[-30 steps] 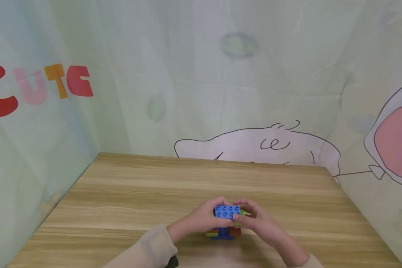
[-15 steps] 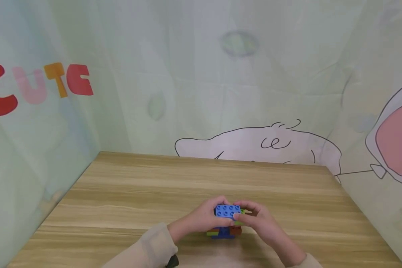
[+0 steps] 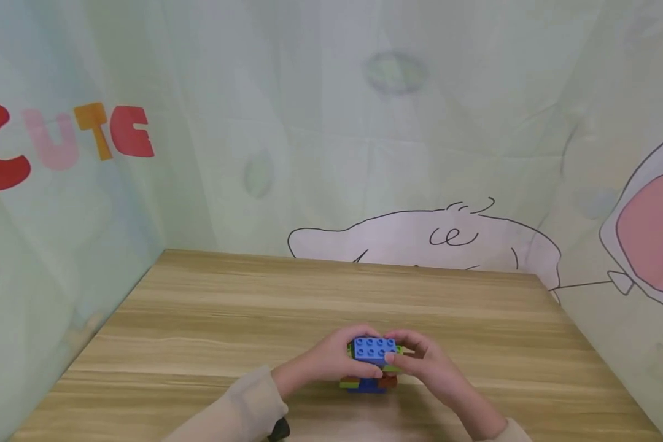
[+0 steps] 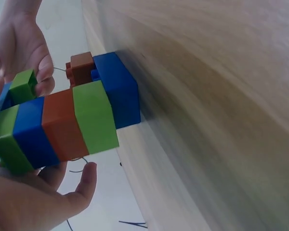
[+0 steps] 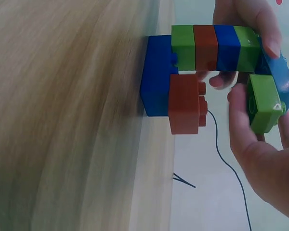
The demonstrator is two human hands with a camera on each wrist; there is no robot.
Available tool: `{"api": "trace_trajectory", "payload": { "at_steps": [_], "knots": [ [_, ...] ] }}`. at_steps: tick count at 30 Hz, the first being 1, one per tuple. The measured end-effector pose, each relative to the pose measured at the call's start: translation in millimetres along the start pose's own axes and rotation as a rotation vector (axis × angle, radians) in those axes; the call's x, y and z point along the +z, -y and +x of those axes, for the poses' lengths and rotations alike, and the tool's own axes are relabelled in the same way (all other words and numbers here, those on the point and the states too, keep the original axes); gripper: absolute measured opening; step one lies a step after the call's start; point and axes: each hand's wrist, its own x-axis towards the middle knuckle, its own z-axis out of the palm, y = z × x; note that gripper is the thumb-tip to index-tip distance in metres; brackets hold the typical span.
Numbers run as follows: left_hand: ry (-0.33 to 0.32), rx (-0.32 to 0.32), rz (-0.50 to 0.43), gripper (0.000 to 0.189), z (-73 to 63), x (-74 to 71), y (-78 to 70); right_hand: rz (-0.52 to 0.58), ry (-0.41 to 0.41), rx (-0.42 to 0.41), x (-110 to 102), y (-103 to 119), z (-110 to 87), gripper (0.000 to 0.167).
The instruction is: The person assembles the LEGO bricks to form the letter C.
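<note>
A stack of toy building bricks stands on the table, with a dark blue base brick (image 5: 156,79). On one end of it rises a column of green, red-brown (image 5: 205,48) and blue bricks; a lone red-brown brick (image 5: 184,103) sits on the other. Across the top lies a light blue brick (image 3: 374,348), its studs facing up. My left hand (image 3: 337,356) holds the column's top from the left, thumb in front and fingers behind. My right hand (image 3: 431,362) pinches a green brick (image 5: 265,103) under the light blue brick's right end, above the lone red-brown brick with a gap between.
The wooden table (image 3: 254,307) spreads around the stack and meets printed cloth walls (image 3: 320,153) at the back and sides. A dark object (image 3: 279,430) shows beside the left sleeve (image 3: 248,399).
My left hand has slid slightly left along the top of the stack, uncovering a bit of green at the light blue brick's left end. My right hand stays nearly still.
</note>
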Motion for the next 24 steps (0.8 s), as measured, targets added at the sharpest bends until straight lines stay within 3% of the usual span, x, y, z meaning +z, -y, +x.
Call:
{"api": "trace_trajectory", "payload": {
  "at_steps": [8, 15, 24],
  "knots": [
    [-0.013, -0.025, 0.041, 0.060, -12.6, -14.6, 1.7, -0.107, 0.045, -0.020, -4, -1, -3.0, 0.063],
    [-0.043, 0.001, 0.113, 0.067, -30.1, -19.9, 10.1, -0.255, 0.179, -0.147, -21, -14, -1.4, 0.073],
    [-0.090, -0.011, 0.097, 0.064, -45.1, -13.6, 14.6, -0.399, 0.196, -0.062, -27, -25, 1.0, 0.067]
  ]
}}
